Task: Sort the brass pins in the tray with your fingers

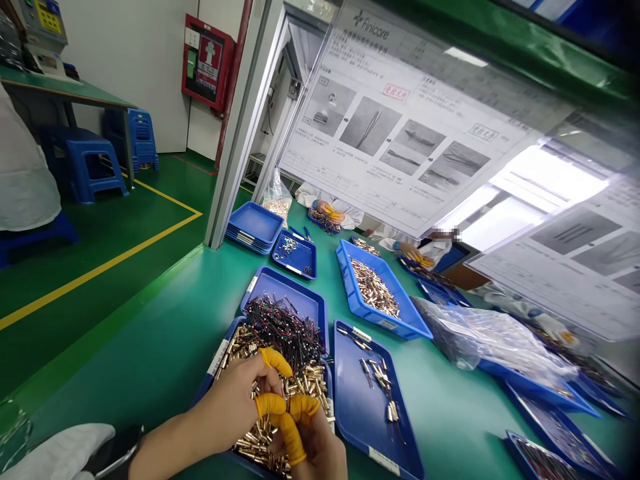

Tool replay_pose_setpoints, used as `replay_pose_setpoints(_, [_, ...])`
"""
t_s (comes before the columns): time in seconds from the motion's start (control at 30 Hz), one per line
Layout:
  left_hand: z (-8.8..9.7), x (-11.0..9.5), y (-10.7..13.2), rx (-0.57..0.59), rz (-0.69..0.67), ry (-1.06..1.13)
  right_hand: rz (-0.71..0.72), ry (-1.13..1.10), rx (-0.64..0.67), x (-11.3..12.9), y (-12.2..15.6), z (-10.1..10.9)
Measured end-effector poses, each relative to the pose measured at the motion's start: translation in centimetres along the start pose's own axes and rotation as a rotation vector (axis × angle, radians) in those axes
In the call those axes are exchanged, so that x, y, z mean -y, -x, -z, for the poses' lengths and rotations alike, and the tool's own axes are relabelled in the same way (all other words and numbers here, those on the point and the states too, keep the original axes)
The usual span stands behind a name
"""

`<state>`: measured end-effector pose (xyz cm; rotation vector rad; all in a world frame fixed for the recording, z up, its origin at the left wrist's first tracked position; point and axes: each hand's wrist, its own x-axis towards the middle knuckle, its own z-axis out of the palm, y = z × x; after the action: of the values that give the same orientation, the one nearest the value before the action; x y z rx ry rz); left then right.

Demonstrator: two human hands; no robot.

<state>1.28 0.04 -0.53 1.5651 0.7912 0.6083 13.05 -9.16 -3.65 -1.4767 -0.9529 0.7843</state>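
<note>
Over a tray of brass-coloured metal tubes [313, 382], my left hand [235, 403] and my right hand [317, 443] meet with their fingertips close together. Yellow finger cots cover several fingers on both. Each hand is closed in a pinch; whatever lies between the fingertips is hidden by the fingers. Just beyond my hands, a heap of thin black and red wires [285, 330] fills part of a blue tray [260, 280]. To the right, another blue tray [360, 420] holds a few wires with brass-coloured tubes [383, 380] on or beside them.
A deep blue bin [405, 327] of metal tubes stands farther back, near stacked trays [255, 223] and a small parts tray [305, 260]. Plastic bags [480, 333] lie at right. Instruction sheets [380, 120] hang overhead. Co-workers' hands [330, 212] work across the table.
</note>
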Motion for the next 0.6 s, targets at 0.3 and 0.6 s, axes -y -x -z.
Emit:
replay_pose_setpoints(0.3, [-0.1, 0.4, 0.5, 0.007, -0.05, 0.091, -0.171, -0.289, 0.087, 1.1, -0.8, -0.1])
replay_pose_setpoints(0.6, [1.2, 0.3, -0.5, 0.173, -0.156, -0.434, -0.001, -0.173, -0.229, 0.0, -1.0, 0.5])
